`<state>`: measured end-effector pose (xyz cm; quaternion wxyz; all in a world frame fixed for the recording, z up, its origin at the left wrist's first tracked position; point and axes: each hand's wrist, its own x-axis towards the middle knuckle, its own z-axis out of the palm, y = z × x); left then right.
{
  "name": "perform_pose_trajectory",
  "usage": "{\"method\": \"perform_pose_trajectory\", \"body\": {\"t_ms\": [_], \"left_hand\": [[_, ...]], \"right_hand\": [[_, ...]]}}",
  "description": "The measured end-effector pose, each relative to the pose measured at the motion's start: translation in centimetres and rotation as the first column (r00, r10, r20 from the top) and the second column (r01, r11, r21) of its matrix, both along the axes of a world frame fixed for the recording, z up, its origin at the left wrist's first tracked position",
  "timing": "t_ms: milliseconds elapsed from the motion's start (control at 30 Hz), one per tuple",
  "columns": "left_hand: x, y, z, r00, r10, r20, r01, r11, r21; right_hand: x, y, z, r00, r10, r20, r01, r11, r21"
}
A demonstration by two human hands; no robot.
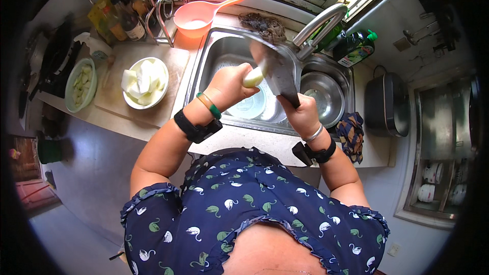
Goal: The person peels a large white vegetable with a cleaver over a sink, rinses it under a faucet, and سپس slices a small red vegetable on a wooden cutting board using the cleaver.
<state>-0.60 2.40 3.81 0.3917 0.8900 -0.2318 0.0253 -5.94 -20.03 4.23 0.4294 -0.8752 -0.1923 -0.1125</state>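
Observation:
Over the large basin of a steel double sink (244,39), my left hand (231,83) grips a pale green peeled piece of vegetable (253,78), whose kind I cannot tell. My right hand (301,112) is closed on the dark handle of a cleaver (278,69). The broad blade is tilted beside the piece and partly blurred; whether it touches is unclear. Below, a pale round bowl (249,104) lies in the basin. On the left, a white bowl (165,69) of pale cut slices stands on a cutting board (177,61).
A green basin (68,91) of cut pieces is at the counter's left end. An orange dipper (193,17) and a dark rag (263,26) lie behind the sink. The faucet (319,26) arches over its back edge. A metal bowl (340,97) fills the small basin, near a patterned cloth (350,137).

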Motion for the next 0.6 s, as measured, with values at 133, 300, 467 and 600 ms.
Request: {"method": "perform_pose_trajectory", "body": {"t_ms": [133,300,467,600], "left_hand": [[0.9,1.1,1.2,0.963,-0.086,-0.255,0.124,0.983,0.136],[1.3,1.0,1.7,0.847,-0.198,-0.493,0.227,0.974,0.000],[1.1,1.6,2.0,0.741,-0.211,-0.637,0.084,0.971,-0.224],[1.2,2.4,1.8,0.532,-0.534,-0.657,-0.073,0.744,-0.665]], "right_hand": [[0.6,0.3,0.2,0.980,-0.122,-0.156,0.143,0.981,0.130],[2.4,1.5,0.0,0.991,-0.070,-0.113,0.096,0.965,0.244],[2.6,2.3,-1.3,0.974,-0.031,-0.223,0.109,0.931,0.349],[2.0,2.3,-2.0,0.963,-0.061,-0.264,0.176,0.882,0.437]]}}
